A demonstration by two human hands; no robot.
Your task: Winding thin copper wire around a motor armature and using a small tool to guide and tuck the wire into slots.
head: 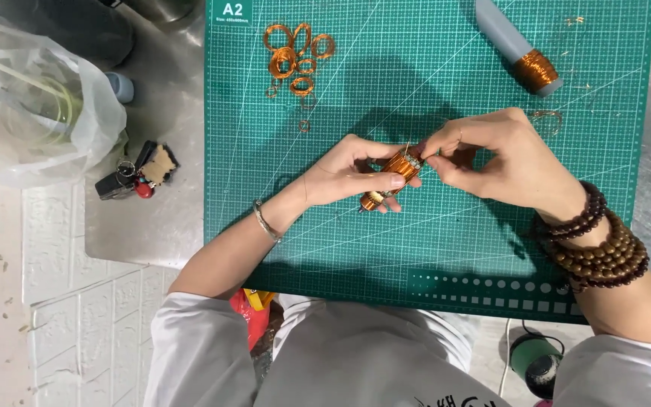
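Note:
My left hand (344, 175) grips a small copper-wound rotor (395, 175) above the middle of a green cutting mat (446, 241). My right hand (502, 162) pinches at the rotor's upper end with thumb and forefinger, where a thin wire sticks up. A silver bangle sits on my left wrist, and dark bead bracelets wrap my right wrist.
Several loose copper wire coils (295, 54) lie at the mat's top left. A grey spool with copper wire (520, 47) lies at the top right. Keys with a fob (135, 172) and a clear plastic bag (31, 98) rest on the metal table to the left.

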